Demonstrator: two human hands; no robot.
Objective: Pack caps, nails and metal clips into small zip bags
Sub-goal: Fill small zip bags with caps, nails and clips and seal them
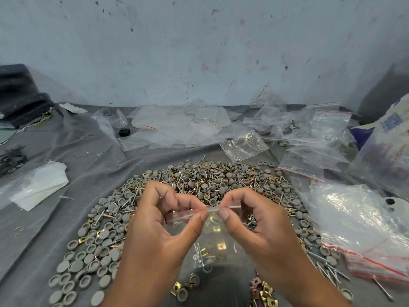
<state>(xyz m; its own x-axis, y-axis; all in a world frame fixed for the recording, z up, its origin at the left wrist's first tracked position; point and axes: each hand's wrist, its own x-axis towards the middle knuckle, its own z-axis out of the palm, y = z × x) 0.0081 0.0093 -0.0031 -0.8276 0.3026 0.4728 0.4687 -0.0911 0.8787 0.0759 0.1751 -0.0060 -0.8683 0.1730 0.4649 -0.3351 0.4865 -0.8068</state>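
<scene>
Pinching the zip strip of a small clear bag (pixel 205 235), the left hand (pixel 159 220) and right hand (pixel 256 220) hold it above the surface (pixel 44 218). Its mouth runs left to right, its body hanging toward the viewer; some clips and nails sit inside. Sealing looks underway. A big heap of caps, nails and clips (pixel 199 185) remains; filled bags (pixel 365 240) lie on the right.

Matt grey caps (pixel 104 234) — glossy clear plastic bag (pixel 212 238).
</scene>
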